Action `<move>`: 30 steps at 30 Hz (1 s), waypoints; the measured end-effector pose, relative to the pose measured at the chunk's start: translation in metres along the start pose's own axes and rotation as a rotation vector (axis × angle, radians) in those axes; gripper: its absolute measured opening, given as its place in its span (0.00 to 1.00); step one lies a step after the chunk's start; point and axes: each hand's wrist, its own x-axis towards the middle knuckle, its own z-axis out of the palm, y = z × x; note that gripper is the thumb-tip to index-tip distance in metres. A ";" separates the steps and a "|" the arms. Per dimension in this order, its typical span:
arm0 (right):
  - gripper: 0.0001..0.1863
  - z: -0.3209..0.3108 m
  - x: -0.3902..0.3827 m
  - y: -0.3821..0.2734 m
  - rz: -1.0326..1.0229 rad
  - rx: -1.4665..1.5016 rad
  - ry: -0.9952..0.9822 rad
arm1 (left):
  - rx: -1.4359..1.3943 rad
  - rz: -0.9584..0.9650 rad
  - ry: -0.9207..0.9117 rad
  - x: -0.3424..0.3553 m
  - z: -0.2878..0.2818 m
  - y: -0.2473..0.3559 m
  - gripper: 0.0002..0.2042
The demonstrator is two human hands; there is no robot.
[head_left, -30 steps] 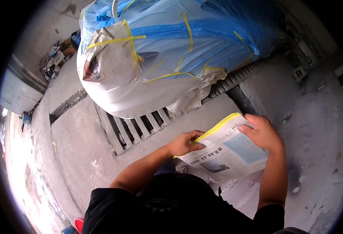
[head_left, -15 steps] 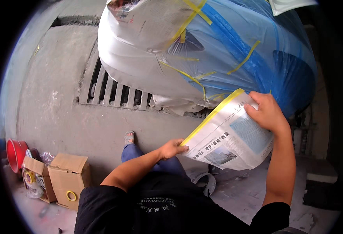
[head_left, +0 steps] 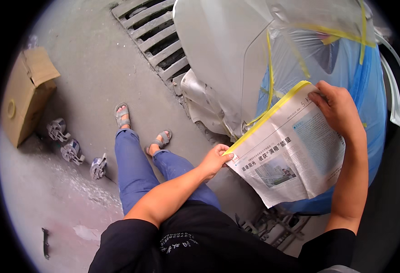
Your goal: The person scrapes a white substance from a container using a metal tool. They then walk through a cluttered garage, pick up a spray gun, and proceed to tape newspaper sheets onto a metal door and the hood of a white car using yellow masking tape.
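Observation:
Between my hands is a sheet of newspaper with a strip of yellow masking tape along its far edge. My left hand pinches its left corner, thumb on top. At the taped top right corner, my right hand is closed on the sheet. Just beyond the paper stands a pale grey car body, partly wrapped in blue translucent plastic film held by yellow tape. The newspaper hides part of that film.
A slatted floor grate lies beside the car body at the far side. On the left stand a cardboard box and several grey metal parts. A white curved trim piece is at the far right. My sandalled feet are on the concrete.
I have turned and stepped toward the car body, so it fills more of the right side. The newspaper has come closer to the wrapped film, still held in both hands.

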 end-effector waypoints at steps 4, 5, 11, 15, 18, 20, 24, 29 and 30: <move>0.10 -0.014 0.004 -0.037 -0.045 -0.187 -0.035 | -0.297 0.015 0.016 0.003 0.015 -0.027 0.11; 0.10 -0.014 0.008 -0.046 -0.059 -0.229 -0.044 | -0.303 0.042 -0.007 0.005 0.014 -0.029 0.10; 0.11 -0.004 0.007 -0.074 -0.112 -0.449 -0.040 | -0.461 0.153 0.029 0.028 0.027 -0.060 0.13; 0.11 0.000 0.005 -0.090 -0.138 -0.552 -0.041 | -0.563 0.180 0.093 0.032 0.039 -0.070 0.12; 0.11 0.003 0.004 -0.103 -0.147 -0.582 -0.035 | -0.680 0.224 0.064 0.044 0.047 -0.072 0.11; 0.11 0.007 0.004 -0.112 -0.146 -0.589 -0.055 | -0.729 0.241 0.046 0.047 0.045 -0.077 0.10; 0.11 0.009 0.004 -0.113 -0.131 -0.605 -0.072 | -0.748 0.235 0.036 0.051 0.046 -0.083 0.09; 0.11 0.008 0.008 -0.101 -0.106 -0.553 -0.095 | -0.737 0.247 0.026 0.057 0.046 -0.086 0.10; 0.11 0.008 0.010 -0.100 -0.103 -0.554 -0.101 | -0.721 0.250 0.035 0.057 0.046 -0.087 0.10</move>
